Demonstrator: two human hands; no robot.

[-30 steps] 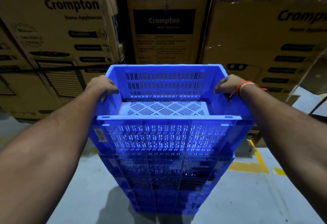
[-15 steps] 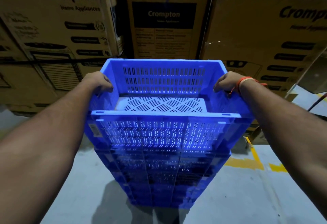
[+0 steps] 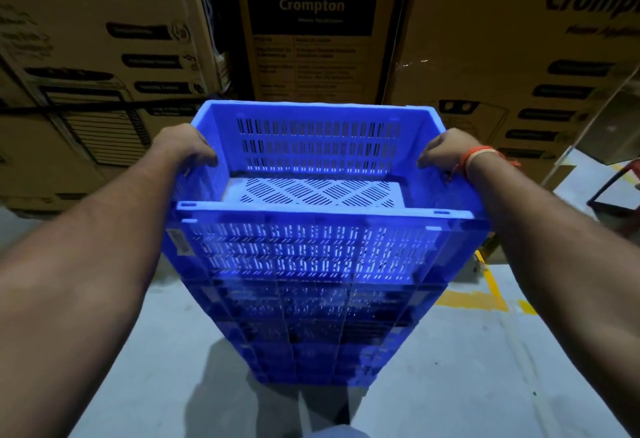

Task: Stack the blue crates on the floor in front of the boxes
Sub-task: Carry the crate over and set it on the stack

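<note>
Right in front of the wall of cardboard boxes [image 3: 519, 67], there's a tall stack of blue crates [image 3: 311, 330] on the grey floor [image 3: 467, 368], and the top crate [image 3: 311, 240] looks like it's sitting on the pile or just about there; hard to tell if it's fully seated. Left hand [image 3: 181, 148] has its fingers curled over the left rim, right hand [image 3: 445, 152] (orange band [image 3: 479, 157] on the wrist) is wrapped over the right rim the same way; both are gripping.

What I'd worry about: the stack is tall and narrow, so if the top one isn't lined up square with the one below, letting go could leave it crooked or tip the whole column toward the boxes; a shove while releasing would do it too. Fingers hooked inside the rim could also drag it off line.

The top crate has nothing in it, just its slotted bottom showing; can't see inside the lower ones.
</note>
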